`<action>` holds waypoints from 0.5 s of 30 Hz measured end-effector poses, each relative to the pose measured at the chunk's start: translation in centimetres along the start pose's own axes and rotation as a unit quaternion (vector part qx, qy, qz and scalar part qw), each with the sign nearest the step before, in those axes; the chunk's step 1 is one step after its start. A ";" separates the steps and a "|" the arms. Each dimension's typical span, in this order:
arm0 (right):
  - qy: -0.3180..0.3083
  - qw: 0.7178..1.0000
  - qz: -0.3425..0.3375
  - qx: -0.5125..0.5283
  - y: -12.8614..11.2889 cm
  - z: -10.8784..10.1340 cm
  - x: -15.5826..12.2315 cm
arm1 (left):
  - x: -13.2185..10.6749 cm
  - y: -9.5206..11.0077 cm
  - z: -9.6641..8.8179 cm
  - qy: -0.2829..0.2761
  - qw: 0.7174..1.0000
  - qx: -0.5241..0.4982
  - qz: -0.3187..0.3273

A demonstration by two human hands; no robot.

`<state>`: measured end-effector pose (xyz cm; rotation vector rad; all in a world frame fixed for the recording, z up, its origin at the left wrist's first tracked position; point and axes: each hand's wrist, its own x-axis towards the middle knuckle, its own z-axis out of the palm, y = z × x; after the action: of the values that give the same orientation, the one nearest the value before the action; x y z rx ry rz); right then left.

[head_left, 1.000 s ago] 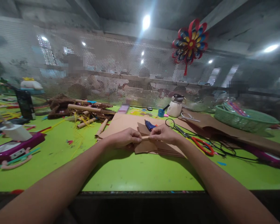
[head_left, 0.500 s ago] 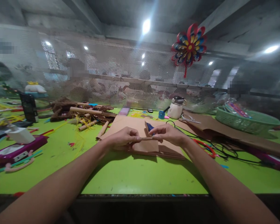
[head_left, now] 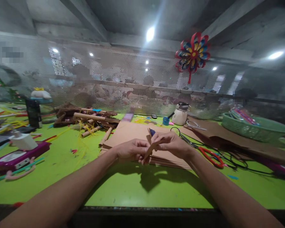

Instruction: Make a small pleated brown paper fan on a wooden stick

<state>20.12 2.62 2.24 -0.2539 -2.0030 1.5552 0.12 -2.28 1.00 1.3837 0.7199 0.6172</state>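
Observation:
Between my two hands is a small folded piece of brown paper (head_left: 152, 147), tilted up on edge. My left hand (head_left: 133, 149) pinches its lower left part with thumb and fingers. On the upper right part, my right hand (head_left: 171, 144) is closed around the paper. A dark blue piece (head_left: 152, 132) pokes out just behind my right fingertips; I cannot tell what it is or whether my hand touches it. Under and behind both hands lies a stack of brown paper sheets (head_left: 127, 130) on the green table (head_left: 128, 193).
Red-handled scissors (head_left: 211, 157) lie right of my right hand. Rolled brown paper tubes (head_left: 90, 116) are heaped at the back left. A blue jar (head_left: 166, 121) and a white bottle (head_left: 180, 114) stand behind. A green basket (head_left: 254, 126) is far right, a purple power strip (head_left: 21, 155) left.
The folded paper has turned from lying level to tilted on edge, and both hands have come closer together and slightly nearer me. The camera view has shifted a little.

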 end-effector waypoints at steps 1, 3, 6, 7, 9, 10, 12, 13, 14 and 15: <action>0.012 1.000 0.000 0.005 0.1 0.1 0.0 | 0.1 -0.1 0.1 -0.014 1.000 0.005 0.000; 0.032 0.999 0.007 0.014 0.3 0.1 0.1 | 0.3 -0.4 0.1 -0.022 1.000 0.012 -0.003; 0.041 0.998 0.032 -0.021 0.6 -0.3 0.2 | 0.5 -0.4 -0.7 0.056 0.998 0.009 0.019; 0.035 0.996 0.048 -0.060 0.7 -0.5 0.2 | 0.5 -0.2 -1.0 0.103 0.994 0.013 0.038; 0.020 0.982 0.077 -0.169 0.9 -0.8 0.3 | 0.5 0.4 -1.6 0.202 0.974 0.050 0.089; 0.013 0.970 0.087 -0.225 1.0 -0.9 0.4 | 0.6 0.7 -1.8 0.234 0.962 0.092 0.106; 0.003 0.946 0.088 -0.311 1.4 -0.9 0.6 | 0.8 0.8 -1.8 0.265 0.932 0.216 0.124; -0.001 0.938 0.083 -0.335 1.6 -0.9 0.7 | 1.0 0.6 -1.7 0.267 0.912 0.284 0.124; -0.004 0.934 0.078 -0.350 1.9 -0.8 0.8 | 1.2 0.3 -1.6 0.261 0.894 0.342 0.128; -0.004 0.931 0.073 -0.359 2.2 -0.7 1.0 | 1.5 -0.1 -1.5 0.255 0.882 0.375 0.128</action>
<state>19.28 4.31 0.61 -0.6909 -2.5346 0.8283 -0.08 -0.22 0.68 2.0847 1.2991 0.9942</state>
